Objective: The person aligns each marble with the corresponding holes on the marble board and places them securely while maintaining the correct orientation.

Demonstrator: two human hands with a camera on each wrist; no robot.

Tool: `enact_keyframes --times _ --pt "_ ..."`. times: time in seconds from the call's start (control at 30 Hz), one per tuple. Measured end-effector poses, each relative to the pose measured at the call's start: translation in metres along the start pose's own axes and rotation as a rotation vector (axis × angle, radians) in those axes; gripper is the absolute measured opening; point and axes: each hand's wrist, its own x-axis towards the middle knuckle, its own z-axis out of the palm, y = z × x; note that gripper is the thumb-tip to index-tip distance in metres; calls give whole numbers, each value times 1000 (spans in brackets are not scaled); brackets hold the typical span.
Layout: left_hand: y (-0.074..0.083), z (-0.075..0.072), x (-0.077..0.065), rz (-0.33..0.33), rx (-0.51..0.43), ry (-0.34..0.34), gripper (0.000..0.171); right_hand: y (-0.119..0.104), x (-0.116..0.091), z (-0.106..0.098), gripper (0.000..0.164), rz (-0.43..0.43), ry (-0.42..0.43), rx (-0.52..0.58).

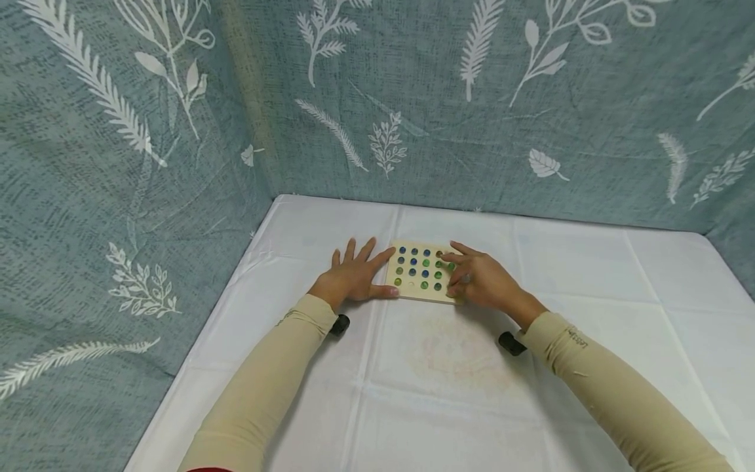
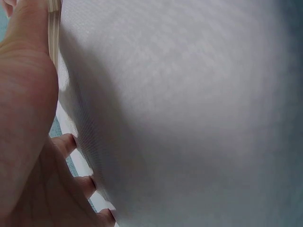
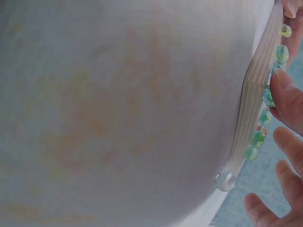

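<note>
A pale wooden board (image 1: 429, 297) lies on the table, with rows of blue and green glass marbles in its holes. One hole in the near row holds no marble. My left hand (image 1: 352, 275) rests at the board's left side, fingers spread, thumb and index fingertip at its edge. Over the right end reaches my right hand (image 1: 480, 278), index finger extended above the far rows. In the right wrist view its thumb (image 3: 286, 97) touches a green marble (image 3: 269, 97) near the board's edge. A clear marble (image 3: 226, 181) lies on the cloth beside the board.
A white cloth (image 1: 330, 419) with creases and a faint orange stain covers the table. Blue-grey curtains (image 1: 436, 144) with white leaf prints hang behind the table and along its left side. Dark wrist camera pieces (image 1: 512, 343) show below the sleeve cuffs.
</note>
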Motion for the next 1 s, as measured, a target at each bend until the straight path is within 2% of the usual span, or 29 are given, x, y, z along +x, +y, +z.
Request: enact_keyframes --times 1.0 --pt "1 0 -1 -6 2 -3 97 0 3 -2 9 1 -16 -34"
